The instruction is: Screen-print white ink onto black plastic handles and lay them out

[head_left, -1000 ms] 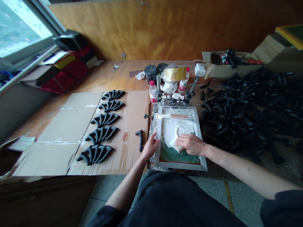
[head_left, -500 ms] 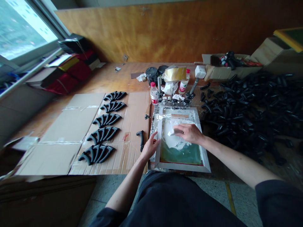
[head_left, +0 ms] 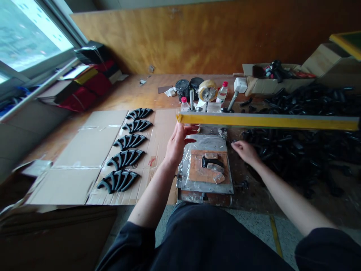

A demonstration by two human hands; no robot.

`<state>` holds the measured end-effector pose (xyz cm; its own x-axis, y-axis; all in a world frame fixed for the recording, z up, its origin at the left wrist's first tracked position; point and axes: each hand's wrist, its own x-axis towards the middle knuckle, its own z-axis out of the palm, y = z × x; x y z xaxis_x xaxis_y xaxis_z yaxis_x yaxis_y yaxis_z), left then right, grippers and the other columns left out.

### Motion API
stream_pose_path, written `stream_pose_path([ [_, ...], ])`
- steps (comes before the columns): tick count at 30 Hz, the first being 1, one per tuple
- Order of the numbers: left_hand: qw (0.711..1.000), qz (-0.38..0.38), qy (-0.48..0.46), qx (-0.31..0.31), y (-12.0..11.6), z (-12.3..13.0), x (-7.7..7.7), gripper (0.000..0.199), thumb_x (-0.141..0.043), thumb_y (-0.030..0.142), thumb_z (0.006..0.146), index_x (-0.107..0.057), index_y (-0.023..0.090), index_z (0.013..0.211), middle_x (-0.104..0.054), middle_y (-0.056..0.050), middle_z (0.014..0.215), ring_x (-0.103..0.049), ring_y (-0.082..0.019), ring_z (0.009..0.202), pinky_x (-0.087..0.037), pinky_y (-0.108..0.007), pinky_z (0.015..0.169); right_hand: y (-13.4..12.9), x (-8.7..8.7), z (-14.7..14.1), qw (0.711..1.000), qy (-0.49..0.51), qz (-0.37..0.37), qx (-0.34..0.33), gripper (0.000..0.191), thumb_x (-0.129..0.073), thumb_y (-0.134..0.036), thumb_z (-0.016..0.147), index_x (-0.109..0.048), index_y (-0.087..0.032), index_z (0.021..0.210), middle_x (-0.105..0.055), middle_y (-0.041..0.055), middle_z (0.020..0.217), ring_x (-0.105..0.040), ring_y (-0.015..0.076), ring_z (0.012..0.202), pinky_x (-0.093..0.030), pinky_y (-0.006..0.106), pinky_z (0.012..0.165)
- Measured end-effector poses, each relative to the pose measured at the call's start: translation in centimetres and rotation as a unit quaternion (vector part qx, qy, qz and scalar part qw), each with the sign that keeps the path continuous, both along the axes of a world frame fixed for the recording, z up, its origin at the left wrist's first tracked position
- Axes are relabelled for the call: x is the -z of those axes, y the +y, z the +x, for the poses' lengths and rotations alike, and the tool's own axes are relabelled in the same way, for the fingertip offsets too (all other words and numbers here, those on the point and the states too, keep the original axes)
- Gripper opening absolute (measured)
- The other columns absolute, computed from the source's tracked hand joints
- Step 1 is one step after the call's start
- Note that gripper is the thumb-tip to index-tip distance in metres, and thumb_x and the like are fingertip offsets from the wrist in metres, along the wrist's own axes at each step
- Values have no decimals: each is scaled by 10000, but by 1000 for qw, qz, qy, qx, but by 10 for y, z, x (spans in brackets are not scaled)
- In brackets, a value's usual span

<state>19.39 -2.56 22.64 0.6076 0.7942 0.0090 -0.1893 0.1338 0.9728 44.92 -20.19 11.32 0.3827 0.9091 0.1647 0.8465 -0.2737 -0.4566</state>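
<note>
The screen printing frame [head_left: 267, 121] is raised and seen nearly edge-on, its yellow edge towards me. My left hand [head_left: 176, 145] is at its left corner, fingertips against the underside and other fingers apart. Below, a black curved handle [head_left: 214, 162] lies in a wooden jig [head_left: 194, 165] on a metal base plate [head_left: 184, 186]. My right hand [head_left: 244, 150] is just right of the plate, fingers curled together; what they hold, if anything, I cannot make out. Several rows of black handles [head_left: 125, 158] lie on the cardboard [head_left: 70, 162] to the left.
A large heap of black handles [head_left: 304, 158] covers the right of the table. Behind the plate stand red-capped bottles [head_left: 222, 92], dark tubs [head_left: 182, 89], a tape roll [head_left: 208, 90] and metal posts [head_left: 232, 101]. An open carton [head_left: 262, 84] sits at the back right.
The frame has swung up from lying flat, exposing the jig and handle. My left hand rose with its corner. My right hand moved off the frame to the right; its pale tool is out of sight.
</note>
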Motion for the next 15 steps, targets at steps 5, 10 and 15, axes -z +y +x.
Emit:
stream_pose_path([
  [5, 988, -138, 73, 4, -44, -1, 51, 562, -464, 651, 858, -562, 163, 1119, -686, -123, 1029, -667, -178, 805, -511, -248, 583, 13, 35, -92, 991, -81, -100, -20, 135, -656, -279, 847, -628, -147, 851, -668, 113, 931, -594, 242, 921, -456, 332, 823],
  [10, 927, -317, 151, 130, -109, -16, 109, 557, -534, 664, 806, -578, 160, 1038, -685, -123, 1017, -676, -210, 860, -543, -298, 644, 12, 12, -143, 997, -20, -54, -51, 123, -502, -268, 945, -564, -164, 922, -640, 106, 920, -546, 230, 939, -434, 323, 814],
  [15, 949, -197, 246, 21, -58, -54, 126, 490, -518, 634, 801, -541, 162, 932, -690, -71, 833, -655, -153, 624, -484, -241, 523, -11, 9, -89, 996, 2, -62, -62, 167, -474, -251, 962, -600, -189, 872, -643, 70, 986, -559, 181, 978, -425, 303, 873],
])
